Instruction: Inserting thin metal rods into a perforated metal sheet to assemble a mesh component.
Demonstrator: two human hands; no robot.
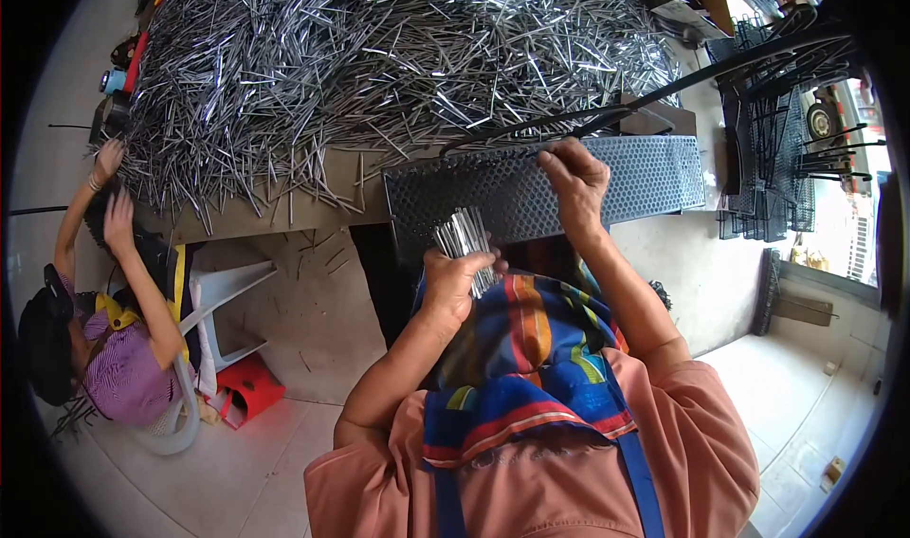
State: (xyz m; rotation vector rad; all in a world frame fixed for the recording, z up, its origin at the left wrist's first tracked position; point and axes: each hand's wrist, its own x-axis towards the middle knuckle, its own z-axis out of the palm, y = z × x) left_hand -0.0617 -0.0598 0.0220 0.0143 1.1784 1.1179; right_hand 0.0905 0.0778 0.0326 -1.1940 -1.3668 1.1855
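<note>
A bundle of short, shiny metal rods (464, 237) is gripped in my left hand (451, 280), their ends pointing up and away from me. Right below and beyond that hand lies a long dark perforated metal panel (621, 182), full of small round holes. Over its far edge hovers my right hand (580, 189), thumb and fingers pinched together; whether a rod is between them cannot be made out. At the panel's left part, the surface looks darker and the holes are harder to see.
A huge heap of loose metal rods (398, 54) covers the table beyond the panel. To the left, a co-worker (123, 372) in a purple top reaches into it. Black wire racks (773, 149) hang at the right. A white plastic chair (223, 315) and red box (251, 389) stand left.
</note>
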